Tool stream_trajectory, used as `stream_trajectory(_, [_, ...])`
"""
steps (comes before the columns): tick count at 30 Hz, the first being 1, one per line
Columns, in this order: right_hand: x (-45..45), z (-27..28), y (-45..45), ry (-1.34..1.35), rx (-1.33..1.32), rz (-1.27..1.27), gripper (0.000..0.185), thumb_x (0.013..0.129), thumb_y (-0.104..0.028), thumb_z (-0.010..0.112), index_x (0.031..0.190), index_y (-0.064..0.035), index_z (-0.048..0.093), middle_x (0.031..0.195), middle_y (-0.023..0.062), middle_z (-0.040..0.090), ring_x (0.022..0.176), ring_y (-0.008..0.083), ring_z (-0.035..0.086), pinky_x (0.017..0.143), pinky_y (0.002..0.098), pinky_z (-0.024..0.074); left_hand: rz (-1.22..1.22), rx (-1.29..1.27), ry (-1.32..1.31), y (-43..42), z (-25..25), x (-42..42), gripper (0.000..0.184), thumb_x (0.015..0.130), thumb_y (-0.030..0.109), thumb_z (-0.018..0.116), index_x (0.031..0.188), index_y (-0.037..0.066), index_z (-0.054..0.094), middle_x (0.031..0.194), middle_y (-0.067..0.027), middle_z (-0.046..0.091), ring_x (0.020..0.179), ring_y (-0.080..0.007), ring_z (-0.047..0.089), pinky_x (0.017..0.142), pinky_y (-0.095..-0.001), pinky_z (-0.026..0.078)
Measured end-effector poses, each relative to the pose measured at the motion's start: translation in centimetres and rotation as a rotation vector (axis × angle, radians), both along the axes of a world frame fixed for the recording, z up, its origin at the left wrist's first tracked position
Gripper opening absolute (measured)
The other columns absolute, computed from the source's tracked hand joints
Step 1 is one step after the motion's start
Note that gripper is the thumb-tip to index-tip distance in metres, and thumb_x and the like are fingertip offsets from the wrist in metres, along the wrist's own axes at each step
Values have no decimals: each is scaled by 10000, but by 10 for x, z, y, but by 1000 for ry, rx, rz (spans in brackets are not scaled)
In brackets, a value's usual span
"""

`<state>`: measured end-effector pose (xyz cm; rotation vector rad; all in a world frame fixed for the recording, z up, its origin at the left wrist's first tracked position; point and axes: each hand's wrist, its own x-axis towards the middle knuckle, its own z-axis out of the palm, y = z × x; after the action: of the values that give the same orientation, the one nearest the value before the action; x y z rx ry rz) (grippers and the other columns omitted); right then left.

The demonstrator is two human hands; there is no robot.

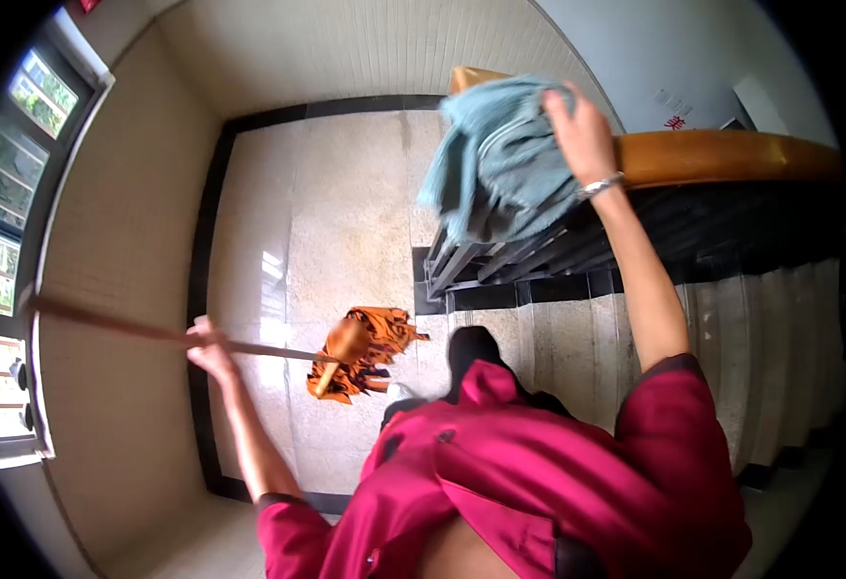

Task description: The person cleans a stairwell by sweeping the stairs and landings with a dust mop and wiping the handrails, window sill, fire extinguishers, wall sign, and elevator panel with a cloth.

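Stretching out below the left hand (212, 352) and the right hand (585, 135), the pale landing floor (346, 212) gives the mop (391, 333) a flat place to rest. Stairs (635, 357) lie beneath the right forearm. Bordering them, under the right hand, is a dark railing (481, 265), capped by a wooden handrail (722, 158) that runs outward past the right wrist.

The mop's orange and dark strips sit on the floor between the hands, lower than both. Its pole (273, 349) slants from there up through the left hand and on beyond it; the left hand is closed around the shaft, probably because a loose pole would tip over. Gripping at arm's length also seems to keep the strips clear of the feet.

A teal cloth (505, 159) is bunched over the handrail, directly under the right hand and hanging down on its inner side. The right hand curls over the cloth and grips it to the wood, presumably so that it cannot slip off the curved top; how tightly, I cannot tell. Near the mop strips, inward of the left hand, a round orange-brown piece (348, 340) is too blurred to identify. Smallest is a bracelet (600, 185) just behind the right hand.
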<state>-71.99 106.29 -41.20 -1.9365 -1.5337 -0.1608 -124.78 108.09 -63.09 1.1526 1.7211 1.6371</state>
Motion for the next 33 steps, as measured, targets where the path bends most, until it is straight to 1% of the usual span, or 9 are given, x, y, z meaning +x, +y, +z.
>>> stream_trajectory(1, [2,2,4,106,143,84,428,832,-396,528,1116,-76,517,855,184,599,806,308,602,677,392,482,134,-30,-43,1,21,-31,322,857,200,525,590,102,374,500,19,350,453,-53,314,413,-242,280])
stream_trajectory(3, [-25,-2,-1,-298,68,214,422,799,-341,584,1153,-127,496,1067,174,512,1006,330,504,805,401,428,207,183,-147,-2,61,-90,347,884,174,500,591,122,321,471,31,313,400,-49,275,371,-223,252])
stream_trajectory(4, [-52,0,-6,-393,-255,109,453,763,-310,617,1176,-181,484,1113,132,431,1058,344,432,852,422,391,224,241,-150,5,81,-110,349,895,167,487,594,126,315,463,35,300,384,-48,264,360,-215,244])
stream_trajectory(7, [-45,-9,19,-285,-193,186,477,731,-202,631,1180,-182,472,988,137,427,983,334,452,848,406,392,294,365,-78,22,134,-140,341,904,154,484,604,128,323,456,39,278,370,-43,250,351,-206,230])
stream_trajectory(14, [-51,-3,33,-256,-288,61,547,700,-69,629,1212,-145,449,977,155,435,913,348,490,795,394,416,315,416,-5,142,215,-139,319,859,113,566,615,130,361,462,45,293,380,-32,246,359,-196,204])
stream_trajectory(23, [-85,7,109,-525,-530,-301,753,558,-17,718,1244,-169,449,1025,101,432,969,295,465,745,377,453,274,411,278,365,183,-136,169,795,180,668,704,73,573,481,49,345,397,-17,286,354,-188,190])
stream_trajectory(25, [-106,29,132,-713,-501,-290,711,549,-77,739,1203,-161,472,1002,98,429,932,287,461,706,361,466,250,372,369,357,166,-182,200,801,202,662,743,15,619,500,29,386,414,-35,324,350,-193,246])
stream_trajectory(28, [-120,21,133,-936,-492,-421,338,747,-136,495,1079,-190,533,896,61,442,840,245,466,640,342,453,351,362,253,391,126,-229,291,820,278,632,723,6,597,505,-4,423,431,-65,376,356,-206,311])
stream_trajectory(33, [-164,-23,104,-784,-344,-454,275,746,-141,504,1014,-148,562,1067,52,479,927,247,445,744,349,378,40,182,291,453,-13,-262,406,818,356,620,580,87,432,519,-19,435,458,-121,418,416,-287,386])
